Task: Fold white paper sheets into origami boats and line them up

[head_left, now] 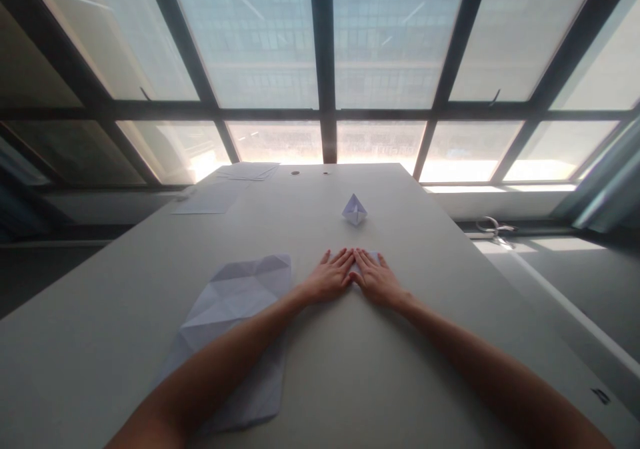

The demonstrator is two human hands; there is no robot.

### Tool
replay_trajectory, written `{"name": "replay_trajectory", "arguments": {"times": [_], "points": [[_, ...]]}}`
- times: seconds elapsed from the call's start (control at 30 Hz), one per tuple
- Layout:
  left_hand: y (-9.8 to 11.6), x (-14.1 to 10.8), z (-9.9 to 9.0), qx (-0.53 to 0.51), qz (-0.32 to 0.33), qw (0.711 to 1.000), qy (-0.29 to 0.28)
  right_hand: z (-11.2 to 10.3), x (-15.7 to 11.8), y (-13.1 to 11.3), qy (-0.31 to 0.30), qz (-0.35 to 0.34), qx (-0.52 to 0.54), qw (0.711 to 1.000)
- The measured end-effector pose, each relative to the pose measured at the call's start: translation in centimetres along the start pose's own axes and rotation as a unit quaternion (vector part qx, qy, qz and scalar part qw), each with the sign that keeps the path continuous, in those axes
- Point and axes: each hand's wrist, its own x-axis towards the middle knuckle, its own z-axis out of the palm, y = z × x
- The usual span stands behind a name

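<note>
While the fingers of the left hand (327, 281) and right hand (377, 282) lay flat and nearly straight, pinching nothing, the folded paper (375, 256) sat directly beneath both on the desk (410, 382), its long axis hidden. The boat (355, 210) stood just beyond; the creased sheet (245, 285) lay partly under the left forearm (225, 365).

White table (400, 362), dark grey window frames (326, 55).

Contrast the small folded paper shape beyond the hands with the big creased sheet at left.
The folded shape stands up off the table; the creased sheet lies spread out. The folded shape is small and pointed; the creased sheet is much larger and broad. Both are pale paper.
</note>
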Motion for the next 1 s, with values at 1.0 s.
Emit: {"name": "replay_trajectory", "arguments": {"times": [1.0], "points": [[-0.5,-0.7,1.4,0.032,-0.124,0.991,0.050,-0.7,0.5,2.6,0.130,0.069,0.001,0.989]]}}
